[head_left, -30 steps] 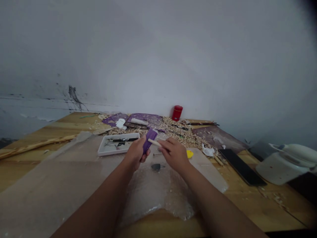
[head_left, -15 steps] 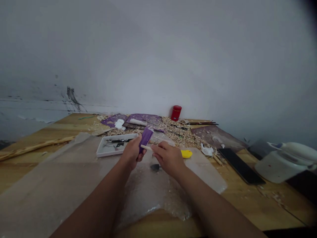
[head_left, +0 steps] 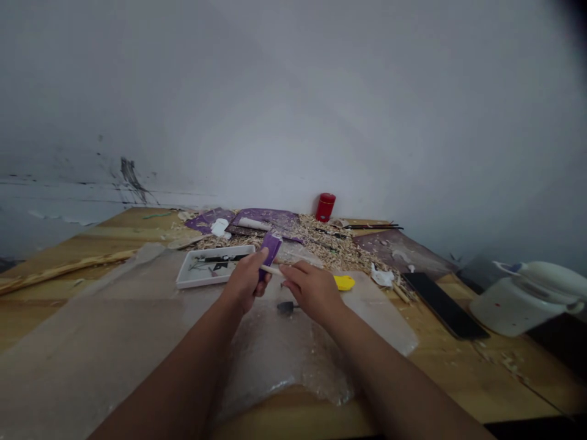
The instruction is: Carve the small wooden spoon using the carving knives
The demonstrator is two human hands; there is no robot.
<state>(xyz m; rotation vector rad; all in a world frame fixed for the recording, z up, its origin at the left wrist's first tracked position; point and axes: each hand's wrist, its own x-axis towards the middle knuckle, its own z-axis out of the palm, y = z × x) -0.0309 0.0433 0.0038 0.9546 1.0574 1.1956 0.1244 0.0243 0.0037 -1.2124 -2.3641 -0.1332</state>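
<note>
My left hand (head_left: 247, 278) is closed around a folded strip of purple sandpaper (head_left: 270, 247), which stands up above the thumb. A thin, pale wooden stick (head_left: 272, 270) lies against the strip. My right hand (head_left: 312, 288) pinches the other end of this stick between thumb and fingers. Below my right hand, a small grey blade (head_left: 285, 307) rests on the clear plastic sheet (head_left: 151, 330). A yellow piece (head_left: 343, 282) shows on the hand's far side; whether it joins the blade is hidden.
Behind my hands is a white tray (head_left: 187, 278) with small tools. Wood shavings (head_left: 339, 250) and purple sheets (head_left: 287, 219) spread toward the wall, near a red can (head_left: 325, 208). A black phone (head_left: 444, 305) and a white pot (head_left: 499, 305) stand right; a long stick (head_left: 68, 267) lies left.
The hands keep nearly the same hold on the sandpaper and stick. The whole view has shifted slightly.
</note>
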